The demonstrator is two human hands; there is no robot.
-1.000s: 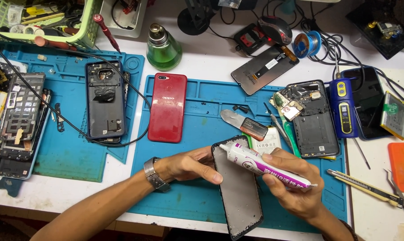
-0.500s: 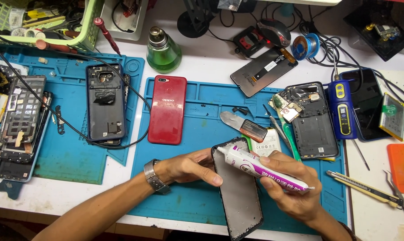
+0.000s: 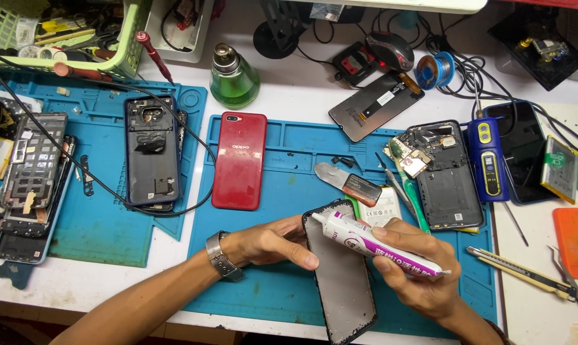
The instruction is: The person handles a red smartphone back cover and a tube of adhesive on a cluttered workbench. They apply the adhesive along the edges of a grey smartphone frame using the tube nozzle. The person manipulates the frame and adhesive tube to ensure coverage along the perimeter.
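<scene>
Little shift since before: tube nozzle sits nearer phone frame's (image 3: 343,275) top-left corner. Right hand (image 3: 417,271) grips white-and-purple glue tube (image 3: 372,244); left hand (image 3: 273,243) pins the frame's left edge on blue mat (image 3: 276,300).

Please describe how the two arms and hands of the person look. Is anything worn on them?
Both forearms are bare, with no sleeves or gloves. The left hand has a silver metal link wristband at the wrist. The right hand shows no ring or band.
</scene>
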